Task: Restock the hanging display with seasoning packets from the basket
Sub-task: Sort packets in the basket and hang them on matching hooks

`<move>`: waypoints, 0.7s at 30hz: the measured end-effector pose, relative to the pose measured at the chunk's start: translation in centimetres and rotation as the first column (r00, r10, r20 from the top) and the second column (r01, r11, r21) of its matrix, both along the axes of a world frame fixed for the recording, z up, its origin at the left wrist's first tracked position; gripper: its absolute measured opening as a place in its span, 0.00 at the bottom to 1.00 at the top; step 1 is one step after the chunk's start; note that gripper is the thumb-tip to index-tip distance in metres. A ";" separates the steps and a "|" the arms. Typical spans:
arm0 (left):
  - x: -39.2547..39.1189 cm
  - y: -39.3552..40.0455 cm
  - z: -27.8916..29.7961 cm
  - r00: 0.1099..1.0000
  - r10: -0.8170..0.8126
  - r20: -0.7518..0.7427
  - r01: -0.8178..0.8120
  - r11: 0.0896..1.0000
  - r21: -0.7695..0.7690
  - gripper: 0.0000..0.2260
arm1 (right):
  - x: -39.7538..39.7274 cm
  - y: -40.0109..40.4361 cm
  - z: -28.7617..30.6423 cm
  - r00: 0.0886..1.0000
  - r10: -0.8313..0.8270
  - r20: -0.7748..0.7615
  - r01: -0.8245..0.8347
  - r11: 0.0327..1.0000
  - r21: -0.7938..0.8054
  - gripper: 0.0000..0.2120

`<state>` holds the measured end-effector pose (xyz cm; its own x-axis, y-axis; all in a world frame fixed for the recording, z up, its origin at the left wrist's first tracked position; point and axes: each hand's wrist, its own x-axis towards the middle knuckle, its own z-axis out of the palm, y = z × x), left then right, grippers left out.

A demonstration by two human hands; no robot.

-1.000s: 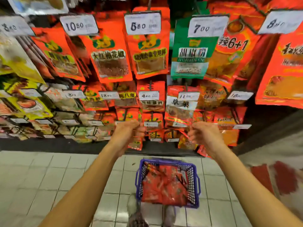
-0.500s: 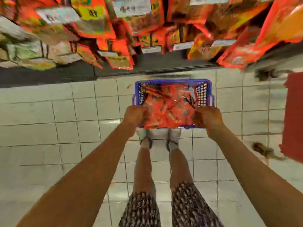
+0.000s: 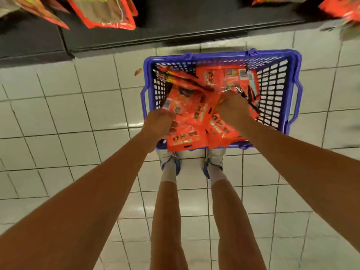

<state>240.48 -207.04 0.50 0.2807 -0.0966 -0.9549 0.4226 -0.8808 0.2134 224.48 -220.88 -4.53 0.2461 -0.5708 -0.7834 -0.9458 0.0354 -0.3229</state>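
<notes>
A blue plastic basket [image 3: 276,61] stands on the tiled floor in front of my feet, filled with orange-red seasoning packets [image 3: 220,78]. My left hand [image 3: 158,123] is at the basket's near left corner, fingers closed on a stack of packets [image 3: 185,139] that overhangs the near rim. My right hand [image 3: 232,110] reaches into the middle of the basket, fingers curled down onto the packets there. Only the lowest hanging packets [image 3: 105,14] of the display show at the top edge.
The display's dark base ledge [image 3: 175,30] runs across the top, just beyond the basket. White floor tiles [image 3: 68,114] surround it. My legs and white shoes [image 3: 169,160] stand right behind the basket. A small orange scrap [image 3: 138,71] lies on the floor left of the basket.
My view has tilted from the hanging display down to the floor. Both hands dropped from display height into the basket and closed onto the packets.
</notes>
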 end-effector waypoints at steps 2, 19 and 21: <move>0.4 -0.1 -1.1 1.000 -0.010 0.020 0.010 1.000 -0.003 0.04 | 1.8 -0.1 -1.7 0.996 0.037 0.084 -0.031 0.997 -0.072 0.20; 2.6 0.0 -2.0 0.329 -0.682 0.653 0.883 0.467 0.043 0.44 | 1.1 -1.7 2.2 0.758 0.535 0.373 -0.474 0.844 -0.250 0.09; 2.4 -1.0 -1.9 0.258 -0.729 0.634 0.930 0.365 0.041 0.47 | 0.8 -2.4 3.5 0.700 0.604 0.381 -0.554 0.796 -0.244 0.08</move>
<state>242.93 -208.01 -1.40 0.2326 -0.7930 -0.5630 -0.7660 -0.5061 0.3964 225.30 -223.27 -1.02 0.8414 -0.2740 -0.4657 -0.5362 -0.5304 -0.6566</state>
